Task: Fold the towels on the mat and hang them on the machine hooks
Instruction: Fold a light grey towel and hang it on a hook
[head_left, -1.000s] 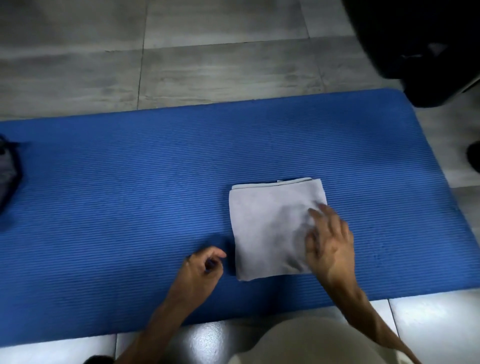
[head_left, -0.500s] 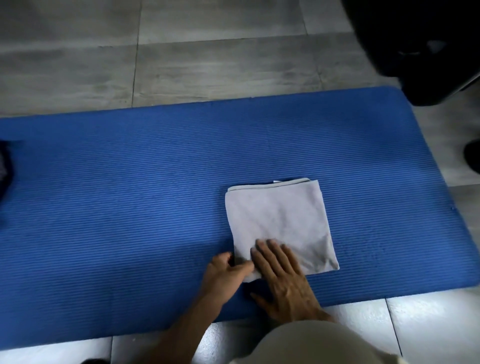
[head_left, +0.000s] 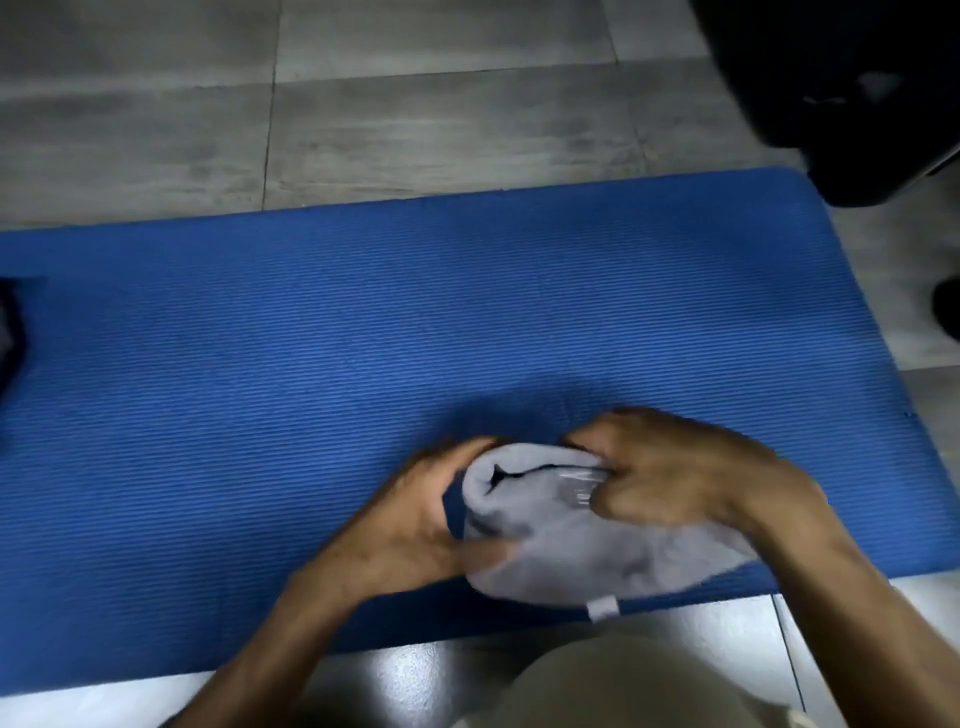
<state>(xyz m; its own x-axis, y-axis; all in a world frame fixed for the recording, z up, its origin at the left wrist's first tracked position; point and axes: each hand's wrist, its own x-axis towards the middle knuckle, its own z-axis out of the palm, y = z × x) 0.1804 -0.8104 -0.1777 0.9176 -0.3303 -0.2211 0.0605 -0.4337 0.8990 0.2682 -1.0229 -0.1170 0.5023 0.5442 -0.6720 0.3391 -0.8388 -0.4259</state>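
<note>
Towel of pale grey cloth (head_left: 597, 545), already folded small, is lifted off the ribbed blue foam mat (head_left: 260, 364), left hand (head_left: 410, 519) and right hand (head_left: 670, 478) gripping its ends. Hanging remains; hooks unseen, dark bulk (head_left: 831, 78) possibly the machine.

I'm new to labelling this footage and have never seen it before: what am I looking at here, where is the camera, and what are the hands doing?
There is no robot. A person wears a camera on the head, which looks forward and down at their own bare hands. A blue mat lies on a grey tiled floor. Above it both hands hold a folded grey towel: the left hand curls round its left end, and the right hand pinches its top edge. A small loop tag hangs from the towel's near edge. Something dark stands at the top right; I cannot tell what it is.
</note>
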